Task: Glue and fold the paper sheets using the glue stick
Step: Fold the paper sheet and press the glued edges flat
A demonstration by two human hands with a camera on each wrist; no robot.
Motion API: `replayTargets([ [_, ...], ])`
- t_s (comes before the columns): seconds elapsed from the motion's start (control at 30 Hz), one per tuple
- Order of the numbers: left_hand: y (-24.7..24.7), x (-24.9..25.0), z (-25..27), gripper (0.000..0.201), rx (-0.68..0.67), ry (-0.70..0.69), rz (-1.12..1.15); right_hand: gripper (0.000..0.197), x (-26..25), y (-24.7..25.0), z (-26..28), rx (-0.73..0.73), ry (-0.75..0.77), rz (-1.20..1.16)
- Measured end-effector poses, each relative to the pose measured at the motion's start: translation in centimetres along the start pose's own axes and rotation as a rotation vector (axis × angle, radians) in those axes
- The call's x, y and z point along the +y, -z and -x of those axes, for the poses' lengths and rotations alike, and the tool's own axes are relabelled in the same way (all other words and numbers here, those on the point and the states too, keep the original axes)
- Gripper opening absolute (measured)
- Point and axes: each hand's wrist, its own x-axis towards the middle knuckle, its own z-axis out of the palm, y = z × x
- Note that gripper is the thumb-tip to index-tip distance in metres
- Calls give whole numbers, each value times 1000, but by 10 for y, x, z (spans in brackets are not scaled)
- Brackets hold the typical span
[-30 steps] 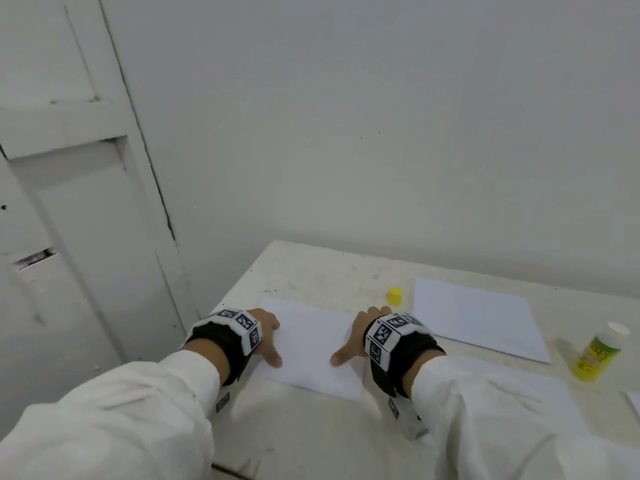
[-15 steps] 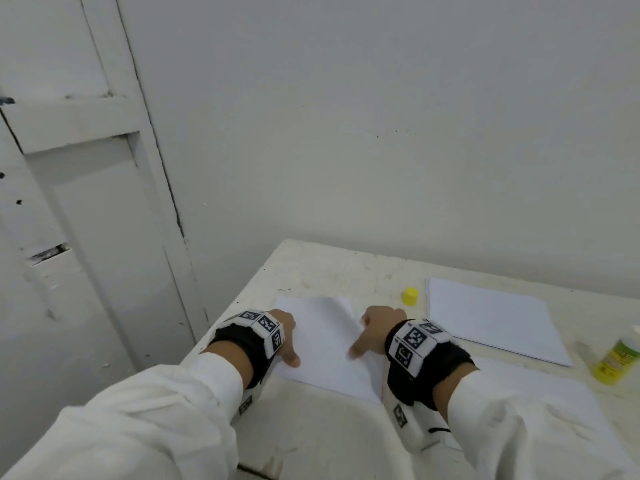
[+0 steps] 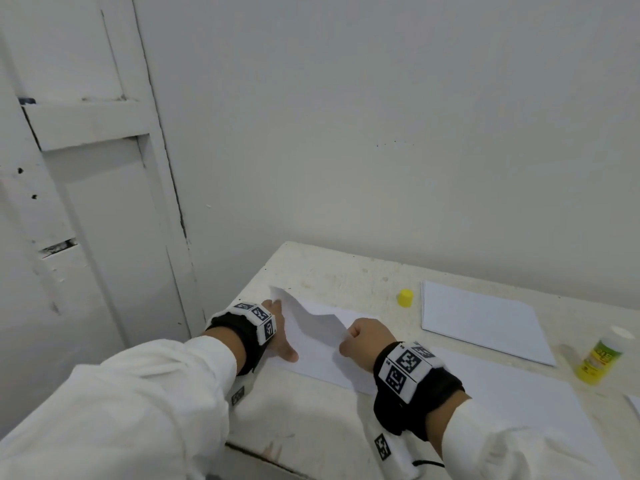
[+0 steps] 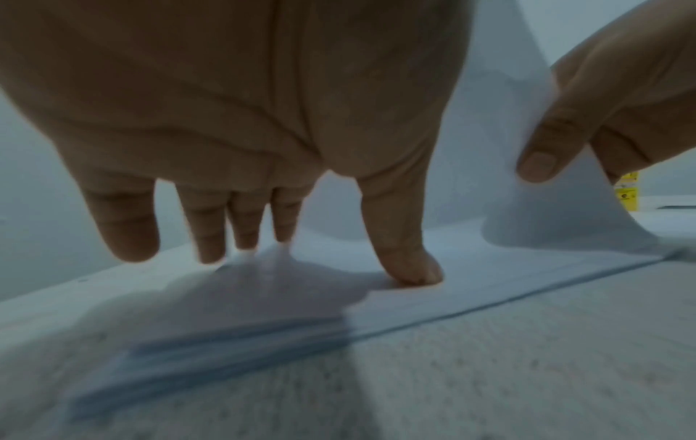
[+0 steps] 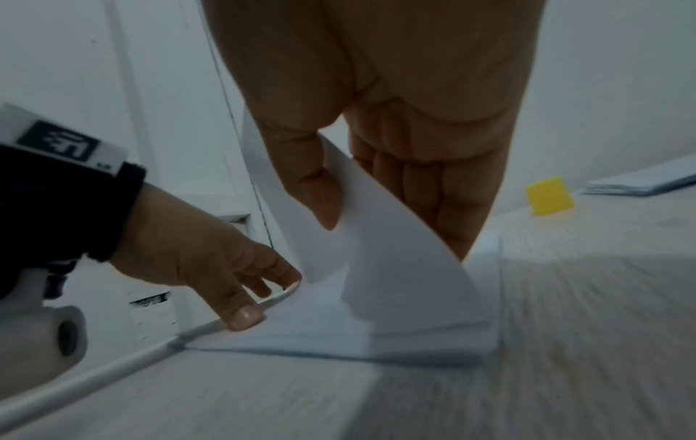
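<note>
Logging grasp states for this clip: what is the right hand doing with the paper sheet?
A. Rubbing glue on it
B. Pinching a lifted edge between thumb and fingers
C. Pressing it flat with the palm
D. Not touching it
B: the right hand pinches the raised edge of the paper sheet between thumb and fingers.

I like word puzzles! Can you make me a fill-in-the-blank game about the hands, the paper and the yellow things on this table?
1. The right hand pinches the lifted ____ of the paper sheet.
2. The left hand presses that sheet down with its ____.
3. The glue stick stands upright with its cap ____.
4. The loose cap is ____ in colour.

Missing words: edge; thumb; off; yellow
</note>
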Motion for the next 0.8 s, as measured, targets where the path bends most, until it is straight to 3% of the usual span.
replayTargets([
  [0.17, 22, -24, 3, 119, 11, 111, 353, 41, 1, 2, 4, -52, 18, -41],
  [0.27, 31, -42, -4, 88, 16, 71, 500, 31, 5, 5, 3, -82, -29, -130],
  [0.33, 30, -49, -13, 64, 39, 30, 595, 13, 5, 8, 2, -101, -50, -209],
  [0.43, 25, -51, -19, 11, 132, -13, 792, 22, 8, 6, 0, -85, -75, -337],
  [0.5, 24, -47, -19, 18, 116, -3, 915, 17, 9, 5, 1, -82, -74, -366],
  [0.57, 21, -44, -17, 12, 60, 29, 921, 18, 11, 4, 0, -71, -80, -386],
  [0.6, 21, -43, -16, 22, 25, 48, 913, 18, 11, 4, -1, -61, -86, -401],
  [0.63, 19, -43, -14, 45, -9, 72, 883, 18, 12, 5, -1, -52, -93, -418],
  [0.7, 21, -43, -9, 68, -65, 94, 693, 16, 12, 5, 0, -38, -107, -453],
  [0.8, 24, -40, -2, 55, -38, 89, 382, 15, 12, 4, 1, -17, -111, -464],
])
